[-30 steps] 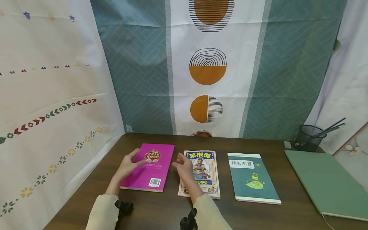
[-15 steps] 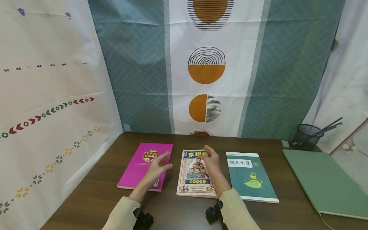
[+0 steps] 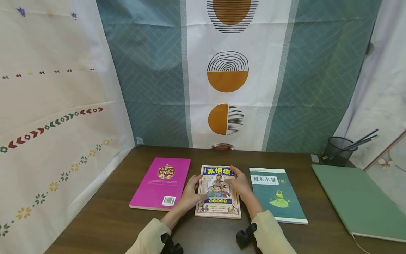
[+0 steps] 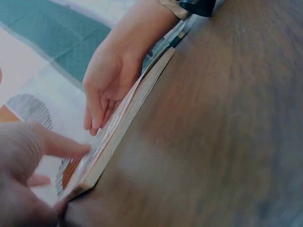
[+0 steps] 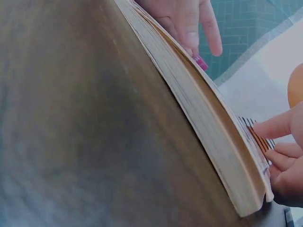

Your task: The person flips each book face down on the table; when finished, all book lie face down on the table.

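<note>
Book, illustrated cover (image 3: 218, 190), paperback: lies flat on my dark wooden table (image 3: 101, 222), middle of a row of three, between the pink book (image 3: 161, 183) on its left and the teal book (image 3: 276, 194) on its right, apart from both. Long axis runs from me toward the curtain (image 3: 152, 70); blue title band at the far end, so the top points away from me and the near short edge faces me.

Left hand (image 3: 189, 194): fingers straight and relaxed, laid on the cover at the left long edge; nothing gripped. Right hand (image 3: 240, 183): fingers likewise loose, resting on the cover at the right long edge; nothing gripped.

Hidden or unclear: my hands cover both side margins of the cover art. The left wrist view is blurred and shows only the page block edge-on; my own left hand there is a soft smear in the corner. The right wrist view cuts off my right fingers (image 5: 284, 156) at the frame edge. Whether any thumb is under an edge, I cannot tell.

Also present: mesh pen cup (image 3: 338, 151), green folder (image 3: 358, 201), far right.
</note>
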`<act>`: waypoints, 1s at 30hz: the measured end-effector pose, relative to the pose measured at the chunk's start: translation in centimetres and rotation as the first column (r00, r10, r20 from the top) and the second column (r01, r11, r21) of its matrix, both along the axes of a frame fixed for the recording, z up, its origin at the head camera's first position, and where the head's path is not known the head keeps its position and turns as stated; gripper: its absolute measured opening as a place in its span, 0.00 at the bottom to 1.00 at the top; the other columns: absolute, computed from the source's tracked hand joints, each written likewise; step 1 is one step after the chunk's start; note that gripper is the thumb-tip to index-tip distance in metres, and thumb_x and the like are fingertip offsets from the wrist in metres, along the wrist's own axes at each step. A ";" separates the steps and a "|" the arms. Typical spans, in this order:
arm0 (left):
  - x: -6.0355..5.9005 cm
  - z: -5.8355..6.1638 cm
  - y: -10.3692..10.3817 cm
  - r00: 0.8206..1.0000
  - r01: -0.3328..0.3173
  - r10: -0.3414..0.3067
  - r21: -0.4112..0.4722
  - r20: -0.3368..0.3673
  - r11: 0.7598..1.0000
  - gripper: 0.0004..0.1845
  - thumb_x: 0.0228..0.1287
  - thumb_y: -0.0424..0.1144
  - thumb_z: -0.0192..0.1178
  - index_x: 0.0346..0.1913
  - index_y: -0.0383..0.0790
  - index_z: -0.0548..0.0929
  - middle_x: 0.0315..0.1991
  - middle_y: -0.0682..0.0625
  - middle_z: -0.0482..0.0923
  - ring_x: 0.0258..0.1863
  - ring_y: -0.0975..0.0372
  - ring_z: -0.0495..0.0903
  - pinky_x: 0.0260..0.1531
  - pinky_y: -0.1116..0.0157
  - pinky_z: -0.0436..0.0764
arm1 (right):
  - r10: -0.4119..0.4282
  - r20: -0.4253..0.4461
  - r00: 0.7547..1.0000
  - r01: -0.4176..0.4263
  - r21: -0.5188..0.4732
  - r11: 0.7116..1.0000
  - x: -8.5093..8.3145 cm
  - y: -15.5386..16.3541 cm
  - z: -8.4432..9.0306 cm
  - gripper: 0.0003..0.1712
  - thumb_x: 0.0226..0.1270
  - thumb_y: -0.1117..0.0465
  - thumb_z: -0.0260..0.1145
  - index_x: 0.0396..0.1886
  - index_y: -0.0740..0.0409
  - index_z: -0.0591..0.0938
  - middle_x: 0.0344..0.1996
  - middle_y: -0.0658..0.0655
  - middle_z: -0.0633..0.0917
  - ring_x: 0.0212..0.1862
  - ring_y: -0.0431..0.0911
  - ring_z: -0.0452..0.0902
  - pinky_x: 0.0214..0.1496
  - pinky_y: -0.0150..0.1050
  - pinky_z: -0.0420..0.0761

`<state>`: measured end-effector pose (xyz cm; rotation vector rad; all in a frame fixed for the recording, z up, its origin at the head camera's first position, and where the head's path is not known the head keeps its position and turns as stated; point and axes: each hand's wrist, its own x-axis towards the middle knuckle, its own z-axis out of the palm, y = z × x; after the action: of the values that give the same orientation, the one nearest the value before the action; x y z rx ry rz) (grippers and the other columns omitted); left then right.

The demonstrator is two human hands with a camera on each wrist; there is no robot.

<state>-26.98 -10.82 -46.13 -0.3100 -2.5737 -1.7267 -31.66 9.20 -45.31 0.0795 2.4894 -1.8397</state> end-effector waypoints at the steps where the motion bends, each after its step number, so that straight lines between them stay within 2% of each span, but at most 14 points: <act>1: 0.1 -0.1 0.0 1.000 -0.014 0.014 -0.031 0.002 0.999 0.42 0.50 0.29 0.69 0.69 0.27 0.64 0.73 0.24 0.45 0.67 0.31 0.61 0.65 0.44 0.70 | 0.001 -0.002 1.000 -0.001 0.013 1.000 0.1 0.0 -0.1 0.39 0.63 0.69 0.62 0.74 0.61 0.61 0.75 0.66 0.59 0.74 0.64 0.55 0.70 0.58 0.68; 6: 0.4 0.1 0.2 0.996 -0.088 0.086 -0.144 -0.020 0.986 0.43 0.45 0.34 0.73 0.66 0.24 0.66 0.63 0.27 0.58 0.59 0.38 0.67 0.57 0.42 0.73 | 0.019 -0.013 1.000 -0.018 0.058 0.998 0.1 0.4 -0.3 0.44 0.58 0.72 0.63 0.75 0.60 0.59 0.76 0.66 0.57 0.74 0.64 0.56 0.66 0.56 0.71; 11: 0.5 0.4 0.4 0.990 -0.136 0.138 -0.137 0.007 0.981 0.42 0.43 0.34 0.74 0.61 0.18 0.68 0.58 0.28 0.59 0.53 0.42 0.71 0.55 0.46 0.76 | 0.045 -0.001 0.999 -0.045 0.022 0.999 -0.1 0.8 -0.4 0.47 0.57 0.73 0.63 0.76 0.59 0.57 0.77 0.65 0.54 0.76 0.63 0.51 0.69 0.56 0.69; 16: 0.6 0.3 -0.1 0.991 -0.119 0.124 -0.079 0.058 0.990 0.40 0.42 0.31 0.74 0.61 0.19 0.70 0.59 0.29 0.57 0.51 0.46 0.71 0.51 0.53 0.77 | 0.062 0.019 0.998 -0.061 -0.062 0.996 0.0 0.8 -0.5 0.48 0.57 0.75 0.62 0.77 0.58 0.55 0.77 0.64 0.54 0.77 0.62 0.47 0.62 0.47 0.71; 20: 0.5 0.1 -0.6 0.991 -0.093 0.097 -0.047 0.090 0.995 0.42 0.42 0.28 0.73 0.64 0.21 0.69 0.60 0.30 0.58 0.50 0.48 0.67 0.47 0.60 0.72 | 0.088 0.022 0.996 -0.086 -0.109 0.990 0.3 0.7 -0.5 0.47 0.60 0.75 0.60 0.78 0.59 0.52 0.78 0.64 0.51 0.78 0.63 0.43 0.65 0.50 0.70; 23: 0.3 0.3 -0.8 0.992 -0.068 0.071 -0.030 0.105 0.997 0.42 0.40 0.26 0.72 0.64 0.21 0.69 0.58 0.30 0.62 0.49 0.49 0.67 0.46 0.61 0.70 | 0.097 0.018 0.995 -0.094 -0.107 0.990 0.5 0.6 -0.4 0.46 0.61 0.75 0.58 0.78 0.59 0.51 0.78 0.64 0.50 0.78 0.63 0.41 0.65 0.50 0.70; 25: 0.2 0.4 -0.9 0.989 -0.050 0.049 0.001 0.142 0.999 0.43 0.40 0.25 0.71 0.65 0.22 0.69 0.57 0.31 0.65 0.50 0.49 0.67 0.48 0.61 0.70 | 0.086 0.020 0.996 -0.084 -0.101 0.991 0.5 0.7 -0.4 0.46 0.61 0.75 0.57 0.78 0.58 0.51 0.78 0.63 0.50 0.78 0.63 0.41 0.61 0.48 0.70; 27: -0.1 0.5 -0.9 0.983 -0.033 0.020 0.071 0.181 0.997 0.43 0.41 0.24 0.69 0.66 0.22 0.67 0.57 0.31 0.68 0.53 0.46 0.70 0.53 0.57 0.74 | 0.075 0.022 0.997 -0.072 -0.099 0.992 0.5 0.7 -0.3 0.46 0.61 0.75 0.57 0.78 0.58 0.51 0.78 0.63 0.50 0.78 0.62 0.41 0.58 0.46 0.70; 30: -0.3 0.2 -0.9 0.971 -0.004 -0.057 0.252 0.233 0.968 0.45 0.46 0.20 0.64 0.71 0.24 0.59 0.63 0.28 0.67 0.62 0.41 0.70 0.64 0.53 0.73 | 0.057 0.030 0.998 -0.054 -0.100 0.994 0.4 0.7 -0.2 0.45 0.63 0.74 0.57 0.78 0.57 0.51 0.79 0.62 0.49 0.78 0.61 0.40 0.65 0.50 0.69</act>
<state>-27.24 -11.76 -45.90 -0.1353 -2.4650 -2.1947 -31.26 9.87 -45.55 0.0359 2.3499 -1.9197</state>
